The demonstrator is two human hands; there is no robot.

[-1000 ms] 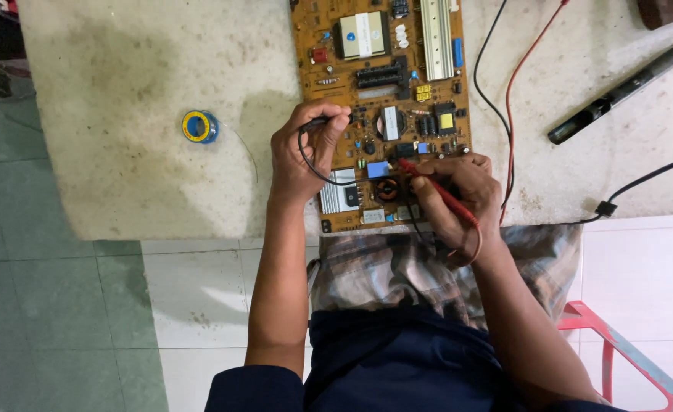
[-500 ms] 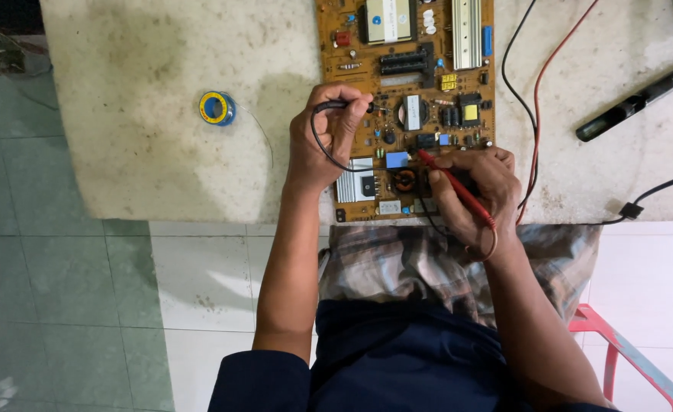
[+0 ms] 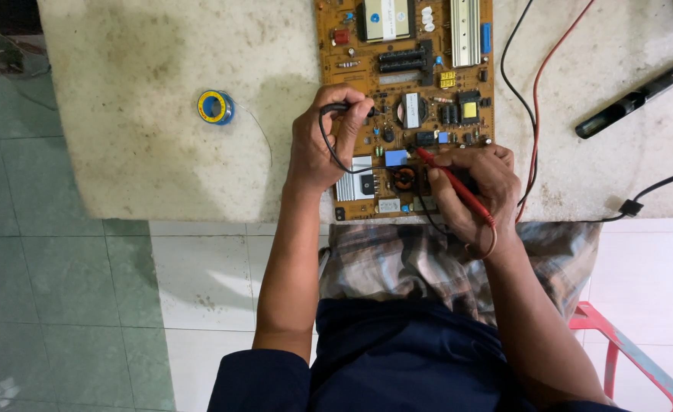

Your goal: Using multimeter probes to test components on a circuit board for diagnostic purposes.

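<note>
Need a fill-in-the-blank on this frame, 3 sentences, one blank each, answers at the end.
1. The left hand holds a ____ probe against the circuit board.
2. The right hand holds a ____ probe.
3. The yellow and blue solder spool lies on the table to the ____ of the board.

Missing words: black; red; left

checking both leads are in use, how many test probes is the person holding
2: a black probe in the left hand near the board's middle, a red probe in the right hand at its lower right. None seem hidden.
</note>
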